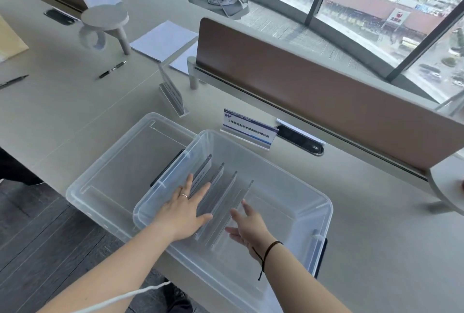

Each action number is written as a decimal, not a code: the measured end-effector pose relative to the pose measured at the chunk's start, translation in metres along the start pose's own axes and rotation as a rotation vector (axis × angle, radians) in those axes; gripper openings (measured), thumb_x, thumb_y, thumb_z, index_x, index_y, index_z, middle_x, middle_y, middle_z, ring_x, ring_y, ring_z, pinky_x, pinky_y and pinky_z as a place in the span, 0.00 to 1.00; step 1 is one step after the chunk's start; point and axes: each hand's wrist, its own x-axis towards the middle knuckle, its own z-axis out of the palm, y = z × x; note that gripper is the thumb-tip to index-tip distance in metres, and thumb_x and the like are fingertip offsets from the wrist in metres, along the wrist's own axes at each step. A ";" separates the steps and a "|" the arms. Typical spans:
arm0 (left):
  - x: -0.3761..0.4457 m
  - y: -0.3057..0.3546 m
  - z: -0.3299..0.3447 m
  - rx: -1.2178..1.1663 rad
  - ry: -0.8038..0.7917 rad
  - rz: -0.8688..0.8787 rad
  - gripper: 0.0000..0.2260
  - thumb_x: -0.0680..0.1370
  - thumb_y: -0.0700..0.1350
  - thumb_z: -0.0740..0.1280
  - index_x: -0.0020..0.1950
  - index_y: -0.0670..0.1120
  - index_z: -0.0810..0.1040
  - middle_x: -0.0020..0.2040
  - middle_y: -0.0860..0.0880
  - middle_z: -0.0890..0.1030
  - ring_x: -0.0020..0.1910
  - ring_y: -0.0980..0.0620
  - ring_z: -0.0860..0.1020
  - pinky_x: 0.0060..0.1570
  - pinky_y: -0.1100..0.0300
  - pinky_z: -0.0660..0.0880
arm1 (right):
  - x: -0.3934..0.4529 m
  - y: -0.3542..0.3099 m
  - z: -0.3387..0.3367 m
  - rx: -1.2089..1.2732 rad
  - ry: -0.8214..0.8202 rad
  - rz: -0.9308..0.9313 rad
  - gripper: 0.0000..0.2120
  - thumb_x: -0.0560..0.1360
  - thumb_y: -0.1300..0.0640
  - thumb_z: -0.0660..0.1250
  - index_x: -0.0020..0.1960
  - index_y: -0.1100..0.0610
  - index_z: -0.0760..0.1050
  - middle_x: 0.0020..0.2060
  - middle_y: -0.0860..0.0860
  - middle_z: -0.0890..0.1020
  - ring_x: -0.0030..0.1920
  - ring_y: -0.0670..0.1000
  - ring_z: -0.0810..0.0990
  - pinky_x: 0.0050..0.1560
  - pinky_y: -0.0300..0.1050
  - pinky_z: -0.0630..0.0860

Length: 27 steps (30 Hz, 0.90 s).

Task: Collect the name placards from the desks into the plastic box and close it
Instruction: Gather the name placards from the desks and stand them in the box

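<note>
Both hands reach into the clear plastic box (288, 184) that sits on the pale tabletop (364, 224) near its front edge; the left hand (184, 208) lies flat with its fingers (200, 191) spread apart, resting against the leftmost of several placards (221, 194) that stand on edge in a row inside the box; the right hand (247, 224) is open too, fingers loosely apart, just beside the row's right side and gripping nothing; a dark cord is tied round that wrist, and a ring shows on the left hand; the box's lid (113, 169) lies flat on the tabletop, partly under the box's left end; one printed placard (248, 129) stands on the tabletop just behind the box, in front of a brown divider panel (313, 91); further placards (173, 94) stand further left, near a pen (112, 69) and sheets of paper (164, 40).
</note>
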 end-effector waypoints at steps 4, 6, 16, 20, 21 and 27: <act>-0.001 0.001 -0.001 0.000 -0.002 -0.004 0.36 0.77 0.68 0.56 0.76 0.66 0.36 0.76 0.51 0.27 0.79 0.44 0.41 0.72 0.42 0.60 | 0.001 -0.003 0.005 -0.001 -0.021 0.007 0.32 0.81 0.52 0.62 0.79 0.47 0.51 0.75 0.53 0.67 0.54 0.54 0.83 0.60 0.51 0.79; -0.001 0.001 -0.001 0.003 0.000 -0.005 0.36 0.77 0.68 0.57 0.76 0.66 0.36 0.76 0.51 0.27 0.79 0.44 0.42 0.73 0.42 0.60 | 0.000 -0.005 0.005 0.002 -0.028 0.015 0.32 0.81 0.52 0.62 0.79 0.47 0.51 0.74 0.53 0.67 0.56 0.56 0.83 0.61 0.52 0.79; -0.001 0.002 -0.002 -0.020 0.015 -0.015 0.36 0.76 0.69 0.57 0.75 0.68 0.37 0.76 0.53 0.28 0.79 0.46 0.42 0.71 0.42 0.63 | -0.001 -0.005 0.003 0.041 -0.054 0.047 0.31 0.81 0.53 0.62 0.79 0.45 0.50 0.73 0.55 0.69 0.58 0.57 0.82 0.60 0.51 0.79; -0.001 0.003 -0.002 -0.049 0.012 -0.020 0.37 0.75 0.70 0.59 0.75 0.69 0.38 0.76 0.55 0.29 0.79 0.46 0.43 0.70 0.42 0.64 | -0.001 -0.004 0.002 0.047 -0.053 0.035 0.31 0.81 0.53 0.62 0.79 0.45 0.50 0.73 0.54 0.69 0.57 0.56 0.82 0.58 0.49 0.80; -0.001 0.003 -0.003 -0.060 0.013 -0.022 0.37 0.75 0.69 0.59 0.75 0.69 0.39 0.76 0.55 0.29 0.79 0.46 0.44 0.70 0.42 0.65 | -0.002 -0.004 0.002 0.048 -0.052 0.032 0.31 0.81 0.53 0.62 0.79 0.45 0.51 0.73 0.54 0.69 0.56 0.55 0.83 0.57 0.48 0.81; 0.000 0.001 -0.009 -0.253 0.025 -0.049 0.35 0.74 0.66 0.66 0.76 0.66 0.53 0.80 0.57 0.39 0.78 0.46 0.50 0.72 0.43 0.61 | -0.015 -0.006 -0.006 -0.115 -0.059 0.005 0.34 0.78 0.42 0.63 0.78 0.51 0.55 0.69 0.53 0.74 0.47 0.52 0.85 0.49 0.47 0.82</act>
